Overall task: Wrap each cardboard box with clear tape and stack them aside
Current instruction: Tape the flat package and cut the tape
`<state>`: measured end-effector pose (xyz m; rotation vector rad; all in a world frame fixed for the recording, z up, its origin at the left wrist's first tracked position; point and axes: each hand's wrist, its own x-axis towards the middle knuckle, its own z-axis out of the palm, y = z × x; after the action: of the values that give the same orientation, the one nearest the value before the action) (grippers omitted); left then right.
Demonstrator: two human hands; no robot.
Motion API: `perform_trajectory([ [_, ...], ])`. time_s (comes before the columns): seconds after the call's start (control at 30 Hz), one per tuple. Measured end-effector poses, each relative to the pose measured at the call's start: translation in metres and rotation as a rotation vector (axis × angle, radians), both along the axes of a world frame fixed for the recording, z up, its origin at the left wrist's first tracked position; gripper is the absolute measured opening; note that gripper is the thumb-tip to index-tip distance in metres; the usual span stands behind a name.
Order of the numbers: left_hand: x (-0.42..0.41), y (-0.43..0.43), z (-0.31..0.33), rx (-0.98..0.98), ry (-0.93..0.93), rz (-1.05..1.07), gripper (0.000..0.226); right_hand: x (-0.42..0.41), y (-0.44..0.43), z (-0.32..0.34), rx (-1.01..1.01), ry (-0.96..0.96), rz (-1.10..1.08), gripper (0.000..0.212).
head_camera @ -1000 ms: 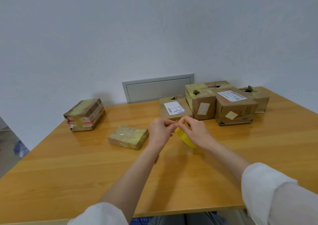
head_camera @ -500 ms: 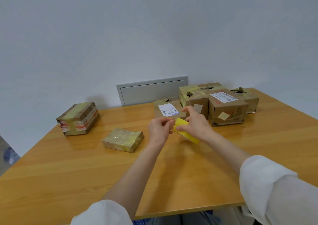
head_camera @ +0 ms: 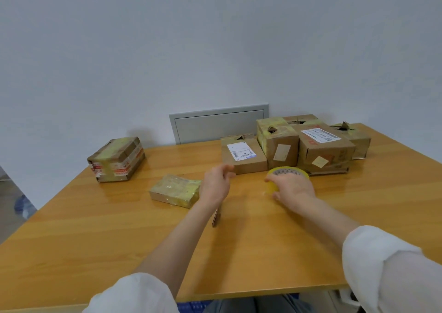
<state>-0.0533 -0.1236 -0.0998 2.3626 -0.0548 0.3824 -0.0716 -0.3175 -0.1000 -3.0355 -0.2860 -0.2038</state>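
Tape roll (head_camera: pixel 288 172) down on the table (head_camera: pixel 263 253) under my right hand (head_camera: pixel 293 189); my left hand (head_camera: pixel 216 184) is empty beside the labelled box (head_camera: pixel 244 156).

My right fingers curl round the roll's near side. My left hand hangs loosely spread, just short of the labelled box, holding nothing. The risk, as I judge it, is that the tape's free end sticks back onto the roll and is lost, since clear tape hides its own edge; I cannot find that end here. My left wrist is just beside the flat wrapped box (head_camera: pixel 175 189) and could knock it. A small dark thing (head_camera: pixel 216 217) under my left forearm is too blurred to name.
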Motion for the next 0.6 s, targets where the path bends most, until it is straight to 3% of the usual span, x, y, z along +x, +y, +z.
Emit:
perform_trajectory([
  [0.1,0.004,0.036,0.002,0.123,-0.041,0.093,0.037,0.002,0.019,0.004,-0.002,-0.007,-0.015,0.050],
  [0.2,0.013,0.077,0.003,0.206,0.001,0.258,0.042,0.001,0.065,0.017,0.276,-0.054,0.108,0.036],
  [0.37,0.023,0.124,-0.004,0.342,0.145,0.332,0.047,-0.006,0.155,0.012,0.716,0.287,0.124,0.039],
  [0.5,0.035,0.147,-0.017,0.386,0.301,0.349,0.045,-0.002,0.199,0.002,0.866,0.484,0.036,0.041],
  [0.6,0.037,0.159,-0.024,0.350,0.358,0.365,0.034,0.007,0.218,-0.006,0.913,0.528,-0.052,0.046],
])
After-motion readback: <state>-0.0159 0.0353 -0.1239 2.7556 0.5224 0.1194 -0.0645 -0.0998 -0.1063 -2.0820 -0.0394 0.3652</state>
